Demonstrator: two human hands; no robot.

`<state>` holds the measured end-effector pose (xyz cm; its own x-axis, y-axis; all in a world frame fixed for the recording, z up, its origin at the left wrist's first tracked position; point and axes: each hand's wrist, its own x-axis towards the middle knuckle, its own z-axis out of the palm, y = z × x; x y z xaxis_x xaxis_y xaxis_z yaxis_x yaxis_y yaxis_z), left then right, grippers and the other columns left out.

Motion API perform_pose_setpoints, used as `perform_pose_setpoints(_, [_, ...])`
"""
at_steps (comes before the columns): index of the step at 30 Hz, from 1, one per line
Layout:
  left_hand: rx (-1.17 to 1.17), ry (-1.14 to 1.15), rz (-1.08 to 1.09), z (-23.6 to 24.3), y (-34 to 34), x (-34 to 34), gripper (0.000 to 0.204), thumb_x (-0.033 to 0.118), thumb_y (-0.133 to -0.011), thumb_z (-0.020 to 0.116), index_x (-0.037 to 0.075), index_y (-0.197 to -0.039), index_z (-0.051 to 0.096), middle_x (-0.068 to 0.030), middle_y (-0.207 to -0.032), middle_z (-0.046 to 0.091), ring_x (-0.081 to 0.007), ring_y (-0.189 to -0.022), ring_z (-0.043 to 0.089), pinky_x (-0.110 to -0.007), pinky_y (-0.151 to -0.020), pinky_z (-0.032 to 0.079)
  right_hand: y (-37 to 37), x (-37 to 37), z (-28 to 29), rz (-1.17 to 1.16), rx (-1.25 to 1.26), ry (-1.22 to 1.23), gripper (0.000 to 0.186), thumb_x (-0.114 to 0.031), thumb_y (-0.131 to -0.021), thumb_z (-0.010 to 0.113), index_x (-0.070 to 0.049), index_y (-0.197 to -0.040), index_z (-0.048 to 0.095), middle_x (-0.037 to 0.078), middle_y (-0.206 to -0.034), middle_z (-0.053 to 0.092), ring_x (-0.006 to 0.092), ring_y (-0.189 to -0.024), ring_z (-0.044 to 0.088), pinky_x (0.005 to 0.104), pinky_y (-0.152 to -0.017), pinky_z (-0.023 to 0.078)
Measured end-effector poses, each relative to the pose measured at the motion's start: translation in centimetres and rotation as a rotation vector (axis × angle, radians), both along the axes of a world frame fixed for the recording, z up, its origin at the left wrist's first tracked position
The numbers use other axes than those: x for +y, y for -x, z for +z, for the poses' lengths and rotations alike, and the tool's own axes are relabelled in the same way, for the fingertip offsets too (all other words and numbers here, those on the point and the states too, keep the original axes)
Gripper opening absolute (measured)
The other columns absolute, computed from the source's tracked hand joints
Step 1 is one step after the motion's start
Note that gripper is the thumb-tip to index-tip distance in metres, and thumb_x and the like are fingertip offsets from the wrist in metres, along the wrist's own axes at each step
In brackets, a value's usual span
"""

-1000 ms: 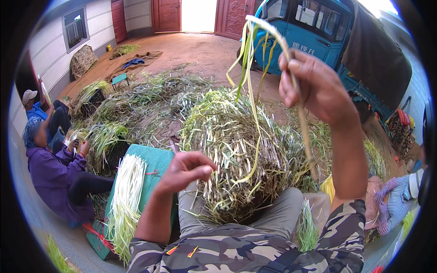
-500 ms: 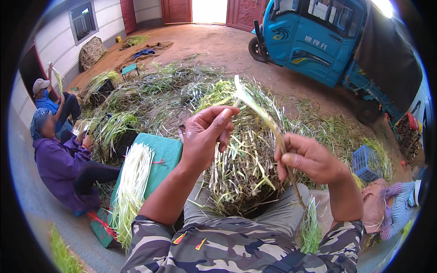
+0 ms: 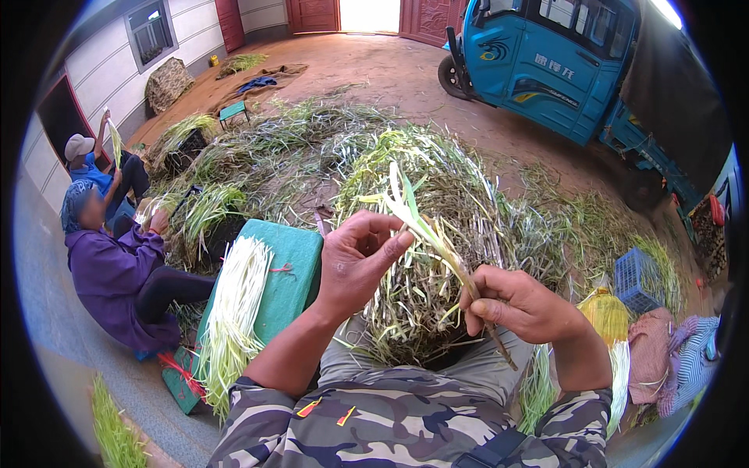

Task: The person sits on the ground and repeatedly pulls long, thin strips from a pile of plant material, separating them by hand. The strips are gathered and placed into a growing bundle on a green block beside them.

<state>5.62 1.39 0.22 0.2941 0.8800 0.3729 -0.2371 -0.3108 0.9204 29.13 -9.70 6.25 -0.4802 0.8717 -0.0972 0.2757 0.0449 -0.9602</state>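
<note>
My left hand (image 3: pixel 360 261) pinches a leafy plant stalk (image 3: pixel 441 248) near its pale green leaves, thumb against fingertips. Lower down, the brown stem is gripped by my right hand (image 3: pixel 521 306), and its end slants out below the fingers toward my lap. Split green leaves fan out above my left fingertips. Under both hands lies a big heap of similar stalks (image 3: pixel 406 312), butt ends toward me. To the left, a bundle of long, pale, thin shoots (image 3: pixel 238 292) rests on a green board (image 3: pixel 292 257).
Two seated people (image 3: pixel 109 265) handle stalks at the left. Loose stalks (image 3: pixel 265 156) cover the ground ahead. A blue three-wheeled vehicle (image 3: pixel 538 78) stands far right. Nearer on the right are a blue crate (image 3: pixel 636 277), a yellow bag (image 3: pixel 605 316) and cloths (image 3: pixel 651 351).
Both hands have come closer together, with the stalk held more compactly between them. Its leaves now spread apart at the top. The view has shifted slightly, bringing the yellow bag into sight.
</note>
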Motion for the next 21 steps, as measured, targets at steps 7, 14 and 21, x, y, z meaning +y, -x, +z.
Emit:
perform_pose_setpoints(7, [0.203,-0.363,0.326,-1.0,0.9,2.7,0.01,0.01,-0.089,0.077,0.001,-0.089,0.073,0.0015,-0.071,0.052,-0.0061,-0.06,0.042,-0.023,-0.052,0.032,-1.1,-1.1,-0.6,0.0,0.152,0.079,0.016,-0.016,-0.106,0.048,-0.001,-0.111,0.053,0.006,-0.088,0.065,0.0121,-0.082,0.062,0.0277,-0.076,0.05])
perform_pose_setpoints(14, [0.327,-0.153,0.289,-1.6,3.0,2.9,0.015,0.011,-0.093,0.073,-0.003,-0.099,0.072,0.0004,-0.086,0.064,-0.0011,-0.071,0.052,-0.018,-0.06,0.038,-2.0,-2.3,-1.2,-0.002,0.28,0.141,0.019,-0.018,-0.108,0.048,-0.001,-0.113,0.052,0.007,-0.092,0.063,0.0119,-0.085,0.061,0.0272,-0.079,0.049])
perform_pose_setpoints(21, [0.285,-0.069,-0.396,0.7,3.2,-0.7,0.043,0.018,-0.077,0.089,0.001,-0.113,0.073,0.0043,-0.078,0.054,-0.0039,-0.065,0.045,-0.022,-0.057,0.033,-1.1,-1.6,-2.3,0.021,0.144,0.119,0.017,-0.014,-0.106,0.048,0.0,-0.113,0.055,0.005,-0.088,0.066,0.0116,-0.084,0.064,0.0274,-0.077,0.051])
